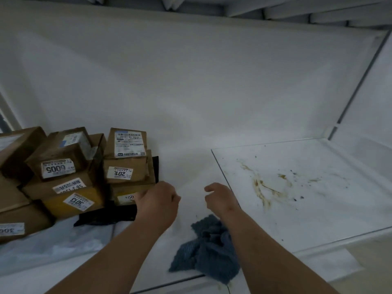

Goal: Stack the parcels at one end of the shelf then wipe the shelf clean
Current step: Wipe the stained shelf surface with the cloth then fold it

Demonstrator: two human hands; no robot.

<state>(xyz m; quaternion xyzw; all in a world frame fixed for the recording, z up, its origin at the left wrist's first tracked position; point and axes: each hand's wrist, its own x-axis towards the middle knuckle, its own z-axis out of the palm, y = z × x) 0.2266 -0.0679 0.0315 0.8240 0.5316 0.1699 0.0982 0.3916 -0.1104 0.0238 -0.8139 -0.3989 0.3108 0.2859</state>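
Left fingers: I see my left hand with fingers loosely curled, hidden from me behind the knuckles; it sits right at the near right corner of the parcel stack, and I cannot tell whether it grips anything or only touches.
Right fingers: my right hand hangs loosely curled over the bare shelf, holding nothing.
Cloth: the blue cloth lies crumpled near the front edge, partly under my right forearm, not picked up.
Parcels: the brown cardboard parcels are piled at the left end, several layers high, with a black mailer bag under the near ones and a pale plastic-wrapped parcel at the near left.
Shelf: the white shelf is bare to the right of the stack.
Stains: brown stains and dark specks mark the right panel, well apart from the cloth.
Done: stacking looks finished or nearly so, by my judgement.
Left: wiping has not begun; I must take the cloth and work rightward over the stains.
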